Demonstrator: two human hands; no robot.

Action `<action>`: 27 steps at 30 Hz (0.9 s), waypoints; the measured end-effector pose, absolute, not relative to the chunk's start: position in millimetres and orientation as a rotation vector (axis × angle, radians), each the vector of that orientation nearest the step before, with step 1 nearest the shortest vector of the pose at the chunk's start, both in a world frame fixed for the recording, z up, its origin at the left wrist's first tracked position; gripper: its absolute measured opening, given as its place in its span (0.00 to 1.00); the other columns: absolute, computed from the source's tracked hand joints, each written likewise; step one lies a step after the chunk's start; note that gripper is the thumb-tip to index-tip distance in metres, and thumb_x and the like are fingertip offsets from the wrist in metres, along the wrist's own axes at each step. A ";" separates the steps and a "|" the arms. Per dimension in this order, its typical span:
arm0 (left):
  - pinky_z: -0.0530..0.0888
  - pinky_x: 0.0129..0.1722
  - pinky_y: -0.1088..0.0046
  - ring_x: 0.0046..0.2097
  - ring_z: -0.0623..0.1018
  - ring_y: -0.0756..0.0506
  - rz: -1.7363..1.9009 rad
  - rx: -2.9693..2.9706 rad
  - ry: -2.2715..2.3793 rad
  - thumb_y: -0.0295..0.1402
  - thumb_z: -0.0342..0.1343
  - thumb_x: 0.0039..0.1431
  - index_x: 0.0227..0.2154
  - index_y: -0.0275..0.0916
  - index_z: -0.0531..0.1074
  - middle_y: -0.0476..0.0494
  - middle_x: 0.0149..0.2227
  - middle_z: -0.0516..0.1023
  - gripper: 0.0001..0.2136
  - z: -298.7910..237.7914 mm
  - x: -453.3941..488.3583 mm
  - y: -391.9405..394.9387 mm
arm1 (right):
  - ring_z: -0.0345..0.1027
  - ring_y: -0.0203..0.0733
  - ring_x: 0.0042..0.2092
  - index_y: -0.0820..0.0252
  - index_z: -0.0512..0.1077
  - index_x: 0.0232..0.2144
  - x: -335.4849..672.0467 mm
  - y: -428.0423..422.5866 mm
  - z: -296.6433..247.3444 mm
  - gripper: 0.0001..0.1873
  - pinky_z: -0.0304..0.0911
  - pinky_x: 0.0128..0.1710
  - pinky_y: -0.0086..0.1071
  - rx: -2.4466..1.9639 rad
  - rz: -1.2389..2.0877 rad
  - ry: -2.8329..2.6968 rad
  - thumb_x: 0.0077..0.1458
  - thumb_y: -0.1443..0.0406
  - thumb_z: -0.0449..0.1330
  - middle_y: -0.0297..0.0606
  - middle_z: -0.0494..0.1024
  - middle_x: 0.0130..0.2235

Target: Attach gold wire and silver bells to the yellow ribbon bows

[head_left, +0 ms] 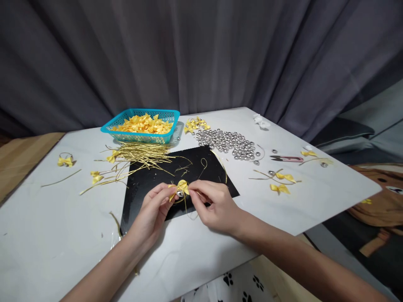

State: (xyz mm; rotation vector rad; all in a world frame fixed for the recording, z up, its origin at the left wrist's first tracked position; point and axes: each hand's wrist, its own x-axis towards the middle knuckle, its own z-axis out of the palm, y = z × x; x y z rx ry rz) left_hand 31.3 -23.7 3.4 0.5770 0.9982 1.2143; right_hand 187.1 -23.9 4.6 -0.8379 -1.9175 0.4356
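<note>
Between the fingertips of my left hand (157, 203) is a yellow ribbon bow (182, 187), held by its left side. A shiny silver bell (179, 193) sits at the bow's middle. My right hand (215, 203) is closed in a pinch at the bow's right edge, on thin gold cord; its exact grip is partly hidden by the fingers. A loop of gold cord (185, 205) hangs below the bow. Both hands are above the front part of a black mat (151, 197).
A teal basket (108, 130) of yellow bows stands at the back left, with a bundle of gold cords (141, 153) before it. Silver bells (226, 142) are heaped right of centre. Pink-handled thread snips (288, 159), loose bows (279, 188) and cord lie on the white table's right side.
</note>
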 end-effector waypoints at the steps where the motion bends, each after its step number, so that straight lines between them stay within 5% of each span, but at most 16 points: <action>1: 0.71 0.27 0.89 0.24 0.73 0.57 1.214 0.576 0.996 0.28 0.68 0.37 0.17 0.35 0.73 0.54 0.20 0.72 0.08 3.8 31.6 -23.6 | 0.53 0.29 0.22 0.64 0.69 0.29 187.1 -23.9 4.4 0.08 0.53 0.23 0.25 -0.836 0.429 -1.919 0.55 0.73 0.50 0.31 0.64 0.21; 17: 0.69 0.22 0.89 0.22 0.70 0.57 1.172 0.584 0.911 0.28 0.69 0.34 0.14 0.35 0.71 0.55 0.17 0.70 0.10 14.1 34.7 -27.3 | 0.63 0.32 0.26 0.62 0.67 0.35 185.6 -29.5 -2.7 0.09 0.59 0.24 0.26 -0.742 0.415 -1.914 0.56 0.75 0.49 0.37 0.73 0.29; 27: 0.71 0.28 0.88 0.25 0.72 0.57 1.296 0.580 1.058 0.27 0.68 0.36 0.17 0.35 0.73 0.53 0.21 0.73 0.08 10.3 30.9 -23.5 | 0.55 0.29 0.23 0.59 0.64 0.32 187.0 -40.2 9.3 0.06 0.56 0.23 0.26 -0.852 0.374 -1.722 0.56 0.73 0.50 0.31 0.65 0.25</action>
